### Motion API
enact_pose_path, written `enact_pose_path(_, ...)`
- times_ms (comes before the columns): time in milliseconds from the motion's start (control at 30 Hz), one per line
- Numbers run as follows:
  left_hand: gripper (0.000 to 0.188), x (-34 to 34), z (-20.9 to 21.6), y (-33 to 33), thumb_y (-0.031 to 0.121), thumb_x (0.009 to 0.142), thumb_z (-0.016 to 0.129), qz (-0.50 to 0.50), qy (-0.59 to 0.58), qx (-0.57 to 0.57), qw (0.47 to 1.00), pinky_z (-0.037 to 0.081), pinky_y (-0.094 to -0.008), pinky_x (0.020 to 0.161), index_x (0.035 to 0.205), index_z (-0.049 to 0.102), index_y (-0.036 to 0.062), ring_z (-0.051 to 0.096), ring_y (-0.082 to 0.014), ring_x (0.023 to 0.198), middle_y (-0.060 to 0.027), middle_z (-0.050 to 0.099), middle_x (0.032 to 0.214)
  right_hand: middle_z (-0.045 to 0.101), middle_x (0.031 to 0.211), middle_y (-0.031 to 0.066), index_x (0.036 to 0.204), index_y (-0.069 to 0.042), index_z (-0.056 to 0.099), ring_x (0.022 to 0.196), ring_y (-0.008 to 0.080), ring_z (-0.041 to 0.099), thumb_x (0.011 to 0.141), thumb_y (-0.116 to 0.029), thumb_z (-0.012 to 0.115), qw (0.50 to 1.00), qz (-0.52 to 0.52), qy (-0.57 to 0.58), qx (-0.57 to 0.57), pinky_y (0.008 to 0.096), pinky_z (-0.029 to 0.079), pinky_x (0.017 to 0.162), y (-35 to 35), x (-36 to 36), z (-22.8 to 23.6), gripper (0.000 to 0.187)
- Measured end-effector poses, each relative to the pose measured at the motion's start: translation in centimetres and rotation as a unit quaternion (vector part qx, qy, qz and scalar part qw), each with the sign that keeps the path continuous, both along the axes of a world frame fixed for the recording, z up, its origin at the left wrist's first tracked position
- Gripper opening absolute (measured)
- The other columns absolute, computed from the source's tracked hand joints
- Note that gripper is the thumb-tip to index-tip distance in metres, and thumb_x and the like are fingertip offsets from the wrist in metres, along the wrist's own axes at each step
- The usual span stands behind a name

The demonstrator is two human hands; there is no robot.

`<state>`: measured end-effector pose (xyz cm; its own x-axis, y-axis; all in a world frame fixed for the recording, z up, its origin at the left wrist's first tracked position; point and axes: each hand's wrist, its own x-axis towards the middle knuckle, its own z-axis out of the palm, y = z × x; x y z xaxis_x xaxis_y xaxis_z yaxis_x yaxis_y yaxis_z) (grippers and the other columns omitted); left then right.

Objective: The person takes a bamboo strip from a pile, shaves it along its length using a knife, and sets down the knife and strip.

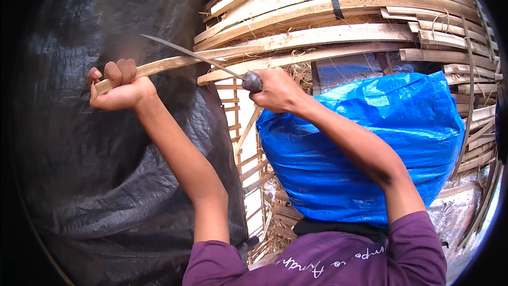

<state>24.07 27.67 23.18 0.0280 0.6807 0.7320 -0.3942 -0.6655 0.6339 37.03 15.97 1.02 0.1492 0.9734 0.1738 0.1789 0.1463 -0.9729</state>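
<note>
My left hand point(120, 86) is closed around the near end of a long, pale bamboo strip point(172, 63), fingers curled over it. The strip slants up to the right toward other strips. My right hand point(279, 89) grips a knife point(185, 51) by its dark, rounded handle. Its narrow blade points up and to the left and crosses the strip between my two hands. Whether the blade's edge touches the wood, I cannot tell. Part of the handle is hidden inside my right fist.
Several long bamboo strips point(360, 4) are stacked at the far right, a dark band across some. A blue tarp point(365, 143) covers my lap. Black plastic sheeting point(79, 153) hangs or lies along the left. A slatted bamboo lattice point(248, 161) and loose shavings point(302, 77) show between them.
</note>
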Motion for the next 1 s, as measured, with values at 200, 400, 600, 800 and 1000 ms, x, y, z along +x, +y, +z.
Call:
enact_pose_path(200, 0.016, 1.8, -0.5, -1.0, 0.030, 0.081, 0.036, 0.120, -0.038, -0.010, 0.992, 0.008, -0.0277, 0.043, 0.082, 0.044, 0.0156, 0.008, -0.0082, 0.041, 0.0025, 0.014, 0.048, 0.062, 0.067, 0.0214, 0.079, 0.001, 0.063, 0.062, 0.0374, 0.061, 0.071, -0.009, 0.062, 0.996, -0.007, 0.069, 0.048, 0.0421, 0.049, 0.064, 0.9, -1.8, -0.1, 0.013)
enact_pose_path(400, 0.012, -0.9, -0.5, -0.2, 0.025, 0.080, 0.034, 0.156, -0.059, -0.032, 0.986, 0.007, -0.0278, 0.045, 0.081, 0.041, 0.0165, 0.007, -0.0093, 0.043, 0.0023, 0.014, 0.048, 0.065, 0.075, 0.0257, 0.085, -0.001, 0.067, 0.074, 0.0429, 0.065, 0.070, -0.010, 0.063, 0.999, -0.010, 0.002, -0.050, 0.0468, 0.051, 0.072, 1.2, -1.5, -3.4, 0.018)
enact_pose_path(600, 0.011, -1.7, -0.5, 0.6, 0.026, 0.081, 0.033, 0.191, -0.085, -0.060, 0.976, 0.008, -0.0293, 0.045, 0.083, 0.040, 0.0169, 0.008, -0.0105, 0.043, 0.0009, 0.016, 0.049, 0.067, 0.081, 0.0260, 0.089, -0.004, 0.070, 0.083, 0.0431, 0.066, 0.069, -0.010, 0.064, 0.994, -0.016, -0.038, -0.097, 0.0476, 0.052, 0.079, 0.9, -0.5, -4.6, 0.022)
enact_pose_path(800, 0.009, -1.5, -0.6, 0.6, 0.026, 0.078, 0.034, 0.189, -0.088, -0.059, 0.976, 0.009, -0.0286, 0.044, 0.078, 0.038, 0.0171, 0.009, -0.0101, 0.042, 0.0013, 0.016, 0.049, 0.067, 0.082, 0.0258, 0.089, -0.004, 0.069, 0.083, 0.0435, 0.065, 0.069, -0.012, 0.063, 0.991, -0.038, -0.067, -0.108, 0.0481, 0.052, 0.079, 1.0, -1.0, -5.4, 0.022)
enact_pose_path(1000, 0.009, -2.7, 0.2, 2.8, 0.026, 0.079, 0.033, 0.224, -0.093, -0.091, 0.966, 0.010, -0.0309, 0.048, 0.082, 0.036, 0.0178, 0.009, -0.0113, 0.046, 0.0012, 0.014, 0.051, 0.067, 0.086, 0.0281, 0.092, -0.004, 0.070, 0.088, 0.0416, 0.067, 0.071, -0.014, 0.063, 0.975, -0.046, -0.057, -0.212, 0.0468, 0.052, 0.081, -0.2, 0.1, -7.1, 0.024)
